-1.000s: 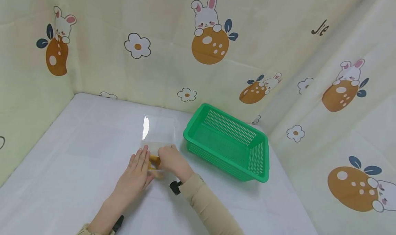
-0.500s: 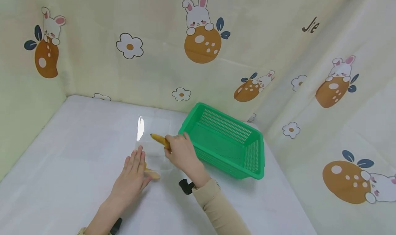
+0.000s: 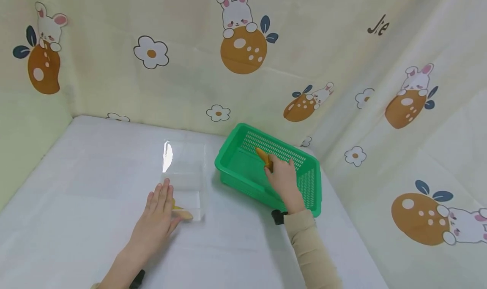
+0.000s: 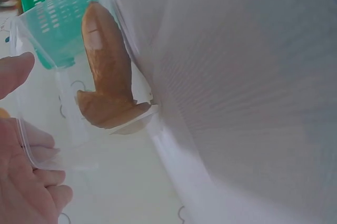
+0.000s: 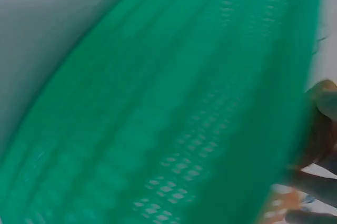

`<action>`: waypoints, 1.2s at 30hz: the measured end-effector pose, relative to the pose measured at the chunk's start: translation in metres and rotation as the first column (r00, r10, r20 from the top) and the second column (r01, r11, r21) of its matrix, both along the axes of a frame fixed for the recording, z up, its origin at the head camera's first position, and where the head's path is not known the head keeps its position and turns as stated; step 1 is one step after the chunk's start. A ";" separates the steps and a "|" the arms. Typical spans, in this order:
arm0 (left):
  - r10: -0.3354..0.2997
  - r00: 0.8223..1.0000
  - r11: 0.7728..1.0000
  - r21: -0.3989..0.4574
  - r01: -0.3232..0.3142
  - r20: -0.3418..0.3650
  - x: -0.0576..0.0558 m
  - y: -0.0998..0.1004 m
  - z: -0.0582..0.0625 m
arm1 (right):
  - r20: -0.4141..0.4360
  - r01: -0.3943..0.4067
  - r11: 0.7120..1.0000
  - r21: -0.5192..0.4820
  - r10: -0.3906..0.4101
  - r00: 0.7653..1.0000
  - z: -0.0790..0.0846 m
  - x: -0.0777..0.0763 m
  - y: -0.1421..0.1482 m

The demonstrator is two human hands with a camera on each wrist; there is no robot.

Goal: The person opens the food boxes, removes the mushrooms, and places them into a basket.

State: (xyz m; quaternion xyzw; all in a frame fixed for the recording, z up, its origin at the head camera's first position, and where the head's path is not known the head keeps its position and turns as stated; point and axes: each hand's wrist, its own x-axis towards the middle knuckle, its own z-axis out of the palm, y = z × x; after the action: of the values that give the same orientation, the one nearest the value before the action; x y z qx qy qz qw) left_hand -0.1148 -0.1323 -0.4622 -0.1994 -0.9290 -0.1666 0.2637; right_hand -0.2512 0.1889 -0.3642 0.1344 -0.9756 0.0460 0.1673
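A yellow-brown banana (image 3: 262,155) is held in the right hand (image 3: 282,177), gripped near one end between thumb and fingers, its free tip pointed away from the person. It is carried over the inside of the green basket (image 3: 243,184); whether the basket is touched cannot be told, as the right wrist view is blurred. To the left of the basket, well apart from the banana, a clear box (image 3: 187,182) is set on the white table (image 3: 228,263). In its near part more bananas (image 4: 110,60) are seen, one crossing the end of another. The box's left side is touched by the left hand (image 3: 157,213), its fingers straight and laid side by side. The two hands are kept well apart. Beige sleeves (image 3: 312,251) are worn, and the table is backed by a cream curtain (image 3: 190,18) printed with rabbits and flowers.
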 end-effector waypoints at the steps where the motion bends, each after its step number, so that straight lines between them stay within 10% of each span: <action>1: -0.002 1.000 1.000 0.004 0.002 0.007 0.000 0.000 0.000 | 0.042 0.008 1.000 0.008 -0.008 0.999 -0.005 -0.005 0.006; 17: 0.021 0.999 1.000 -0.013 -0.020 0.051 0.003 0.001 0.002 | 0.409 0.091 0.995 0.051 -0.104 0.907 -0.048 -0.034 0.032; 22: 0.027 0.998 1.000 -0.009 -0.026 0.062 0.002 0.001 0.002 | 0.359 0.056 0.997 0.060 -0.073 0.930 -0.038 -0.032 0.023; 28: 0.008 0.999 1.000 0.018 -0.008 0.045 0.001 0.001 -0.001 | 0.163 -0.152 0.988 -0.033 0.156 0.974 0.007 0.000 -0.032; 36: -0.007 1.000 1.000 0.005 0.007 0.001 0.001 -0.001 -0.002 | 0.077 -0.512 0.857 0.062 0.508 0.858 0.022 0.044 -0.115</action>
State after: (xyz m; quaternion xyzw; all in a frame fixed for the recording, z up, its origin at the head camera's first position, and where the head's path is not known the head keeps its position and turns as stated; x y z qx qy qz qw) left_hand -0.1141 -0.1331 -0.4640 -0.2019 -0.9279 -0.1701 0.2632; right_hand -0.2073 0.0736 -0.3417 0.3932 -0.9107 0.0531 0.1152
